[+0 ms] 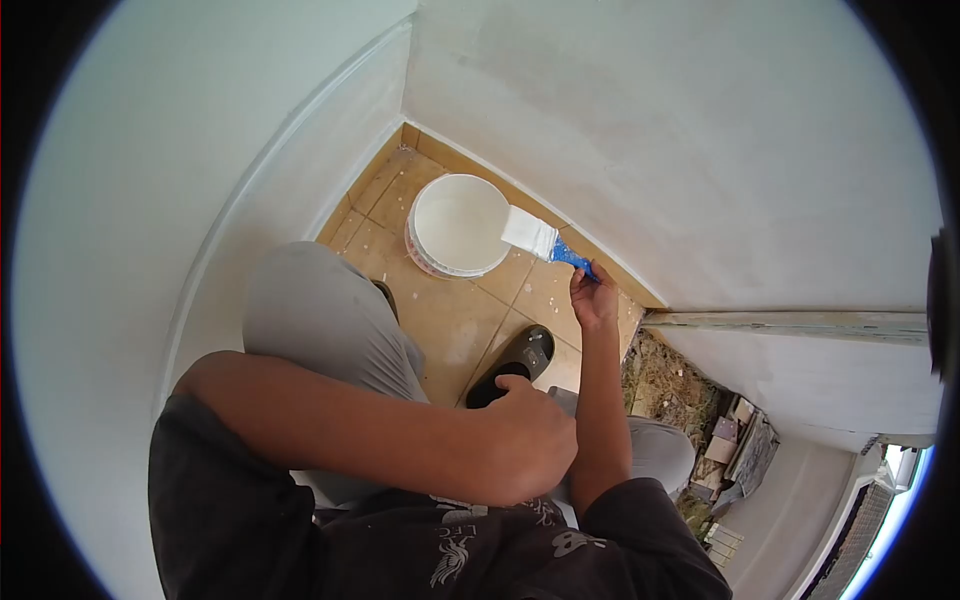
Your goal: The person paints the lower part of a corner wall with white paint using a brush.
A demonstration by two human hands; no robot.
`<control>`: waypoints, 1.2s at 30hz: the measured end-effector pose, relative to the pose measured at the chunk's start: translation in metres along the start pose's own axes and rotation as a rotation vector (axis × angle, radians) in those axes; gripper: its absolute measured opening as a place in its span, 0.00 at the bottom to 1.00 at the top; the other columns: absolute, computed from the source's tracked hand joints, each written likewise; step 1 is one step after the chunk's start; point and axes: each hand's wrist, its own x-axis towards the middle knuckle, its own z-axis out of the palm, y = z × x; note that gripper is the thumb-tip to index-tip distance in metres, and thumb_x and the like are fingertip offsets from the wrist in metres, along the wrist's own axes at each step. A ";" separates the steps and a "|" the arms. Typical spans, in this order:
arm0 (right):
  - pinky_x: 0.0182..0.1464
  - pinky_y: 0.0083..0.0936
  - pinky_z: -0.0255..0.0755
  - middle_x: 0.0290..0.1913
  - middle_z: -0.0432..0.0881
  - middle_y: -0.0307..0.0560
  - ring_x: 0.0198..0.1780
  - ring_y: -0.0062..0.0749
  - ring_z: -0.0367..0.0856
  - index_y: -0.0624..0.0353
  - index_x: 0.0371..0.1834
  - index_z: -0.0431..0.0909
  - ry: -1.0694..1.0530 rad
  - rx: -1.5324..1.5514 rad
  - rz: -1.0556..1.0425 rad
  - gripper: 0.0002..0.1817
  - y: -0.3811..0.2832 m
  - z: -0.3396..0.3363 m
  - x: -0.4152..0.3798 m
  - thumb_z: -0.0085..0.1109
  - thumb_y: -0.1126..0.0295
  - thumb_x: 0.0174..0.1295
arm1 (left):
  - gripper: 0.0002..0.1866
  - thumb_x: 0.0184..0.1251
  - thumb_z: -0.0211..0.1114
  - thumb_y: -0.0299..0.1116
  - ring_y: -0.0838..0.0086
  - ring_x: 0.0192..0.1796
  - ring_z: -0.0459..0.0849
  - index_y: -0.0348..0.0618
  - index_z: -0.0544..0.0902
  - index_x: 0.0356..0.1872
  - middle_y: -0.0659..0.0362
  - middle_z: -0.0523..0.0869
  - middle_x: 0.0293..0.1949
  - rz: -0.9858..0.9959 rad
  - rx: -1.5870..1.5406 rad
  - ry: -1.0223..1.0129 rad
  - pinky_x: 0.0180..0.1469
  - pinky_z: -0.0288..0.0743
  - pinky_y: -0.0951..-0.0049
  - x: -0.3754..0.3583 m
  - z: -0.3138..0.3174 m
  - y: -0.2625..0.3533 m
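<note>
- Down in the corner where two white walls [700, 150] met, a white bucket [458, 226] stood on the tan tiled floor [450, 320], close to the skirting.
- At arm's length, the right hand [592, 298] was closed around the blue handle of a paintbrush [545, 243], gripping it near the handle's end.
- The paintbrush was held above the floor, tilted, with its white-coated bristles pointing toward the bucket and lying just at the bucket's right rim; whether the bristles touched the rim could not be told.
- The bucket looked white inside, and a reddish band ran round its outer rim on the near side.
- Nearer the body, the left hand [525, 440] was curled into a loose fist and rested against the right forearm, close to the elbow; it held nothing that could be seen.
- The left forearm lay across the front of the person's dark shirt [400, 550].
- Grey trousers [320, 320] covered a raised knee on the left side, which hid part of the floor beside the bucket.
- A black sandal [515, 362] sat on the tiles between the knee and the right arm, well apart from the bucket.
- White spatters dotted the tiles around the bucket.
- Beyond the right arm, rough rubble [690, 400] and broken pieces lay below a worn ledge [800, 322] at the wall's foot.
</note>
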 end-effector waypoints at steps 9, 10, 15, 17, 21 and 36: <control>0.41 0.24 0.82 0.34 0.82 0.44 0.34 0.30 0.82 0.63 0.44 0.76 -0.016 -0.011 -0.034 0.08 0.037 0.044 -0.021 0.56 0.69 0.68 | 0.13 0.62 0.62 0.36 0.57 0.38 0.84 0.38 0.84 0.24 0.51 0.84 0.26 -0.060 -0.126 -0.015 0.38 0.74 0.55 -0.001 -0.003 0.001; 0.42 0.25 0.83 0.36 0.82 0.45 0.35 0.31 0.82 0.63 0.44 0.76 -0.020 -0.001 -0.067 0.09 0.030 0.041 -0.021 0.56 0.69 0.68 | 0.14 0.64 0.61 0.37 0.56 0.39 0.84 0.38 0.83 0.25 0.50 0.84 0.25 -0.052 -0.122 -0.038 0.39 0.75 0.55 0.003 -0.004 0.000; 0.42 0.26 0.83 0.38 0.81 0.47 0.37 0.33 0.82 0.65 0.44 0.75 -0.010 0.333 -0.340 0.09 -0.024 0.031 -0.026 0.56 0.69 0.68 | 0.17 0.71 0.56 0.42 0.54 0.41 0.84 0.38 0.83 0.32 0.48 0.84 0.28 -0.058 -0.117 -0.122 0.41 0.76 0.53 0.004 -0.011 -0.001; 0.42 0.26 0.83 0.37 0.81 0.47 0.37 0.33 0.82 0.64 0.44 0.75 0.040 0.438 -0.527 0.09 -0.066 0.012 -0.037 0.55 0.69 0.68 | 0.19 0.73 0.54 0.44 0.53 0.40 0.84 0.38 0.82 0.32 0.48 0.84 0.30 -0.056 -0.111 -0.149 0.41 0.76 0.53 0.006 -0.011 -0.002; 0.43 0.27 0.82 0.37 0.81 0.48 0.35 0.33 0.82 0.66 0.44 0.74 0.203 0.552 -0.955 0.12 -0.145 -0.050 -0.078 0.50 0.66 0.71 | 0.20 0.73 0.53 0.45 0.53 0.39 0.84 0.37 0.81 0.32 0.48 0.83 0.31 -0.066 -0.059 -0.133 0.42 0.76 0.54 0.007 -0.017 0.002; 0.51 0.29 0.82 0.51 0.79 0.59 0.45 0.36 0.84 0.68 0.43 0.68 0.491 -0.106 -1.260 0.07 -0.084 -0.049 -0.047 0.53 0.84 0.65 | 0.19 0.71 0.55 0.45 0.49 0.39 0.84 0.36 0.81 0.33 0.45 0.84 0.31 -0.080 -0.021 -0.241 0.42 0.77 0.51 0.051 -0.007 0.008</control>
